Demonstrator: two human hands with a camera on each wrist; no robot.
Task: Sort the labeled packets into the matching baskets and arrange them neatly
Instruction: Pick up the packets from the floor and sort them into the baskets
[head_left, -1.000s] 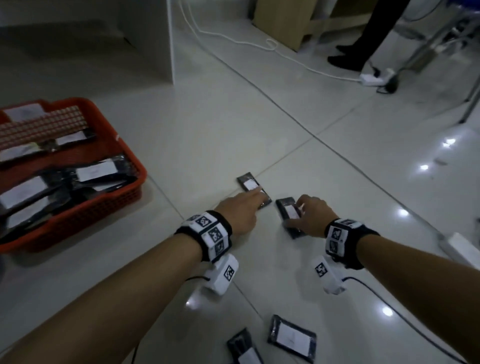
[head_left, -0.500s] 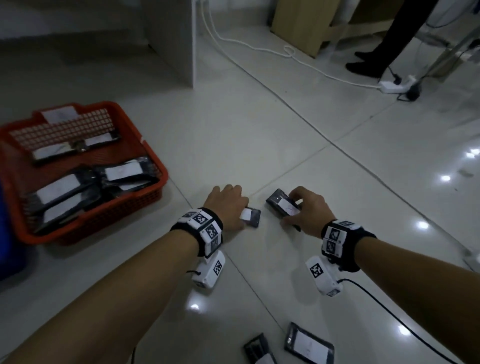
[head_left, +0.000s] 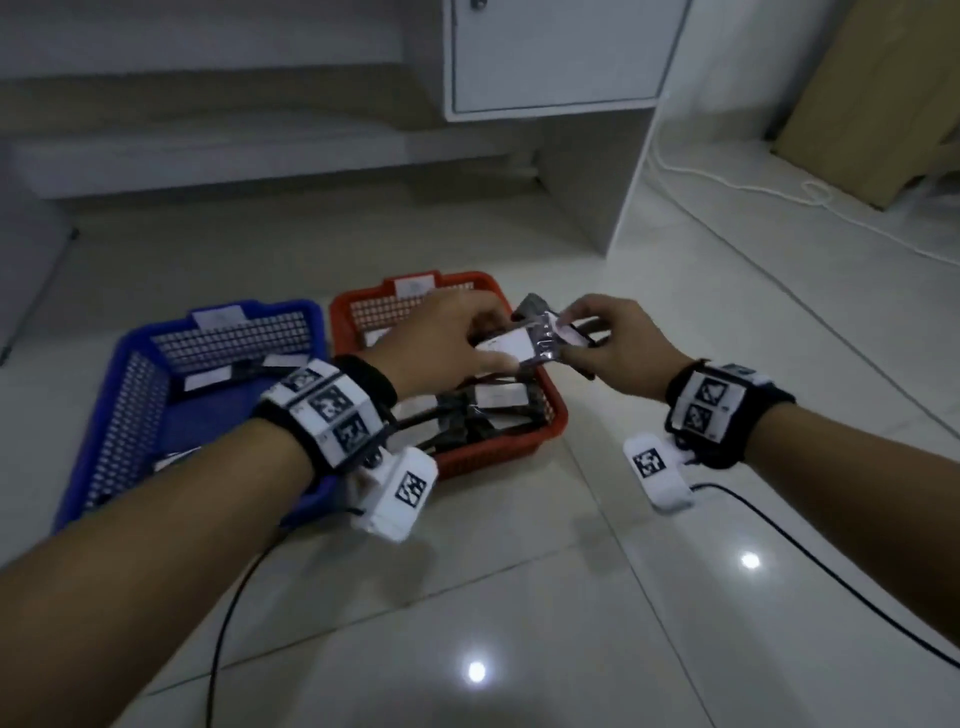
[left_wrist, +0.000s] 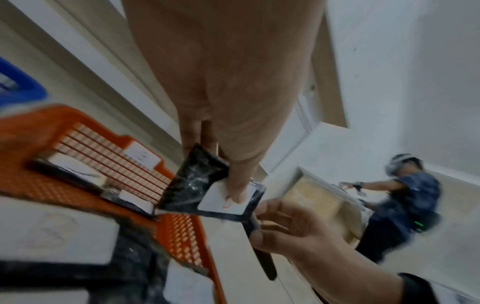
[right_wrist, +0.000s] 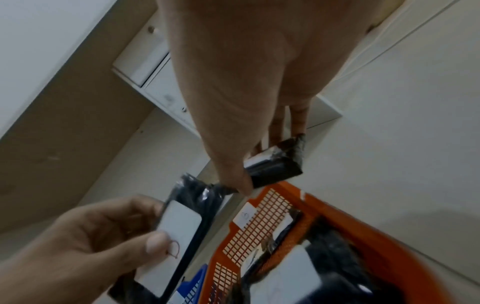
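a: what is each hand doing?

b: the left hand (head_left: 447, 338) pinches a black packet (head_left: 511, 347) with a white label, thumb on the label. the right hand (head_left: 618, 348) pinches a second packet (head_left: 569, 335), also black with a white label. both packets hang in the air over the far right part of the red basket (head_left: 550, 431), their ends almost meeting.

a: and the baskets?

b: the red basket sits on the tiled floor (head_left: 519, 597) with several labelled packets (head_left: 498, 400) inside and a white tag on its far wall. the blue basket (head_left: 130, 364) stands just beside it on the left, touching or nearly so, with a few packets (head_left: 208, 379) by its far wall.

a: anything around or in the way?

b: a white cabinet (head_left: 550, 57) stands behind the baskets, a white cord (head_left: 727, 182) trails on the floor to the right, and a brown board (head_left: 878, 93) leans at the far right. a black cable (head_left: 831, 582) runs from the right wrist. the left wrist view shows another person (left_wrist: 405, 207) standing well apart. the left forearm hides the blue basket's near right corner.
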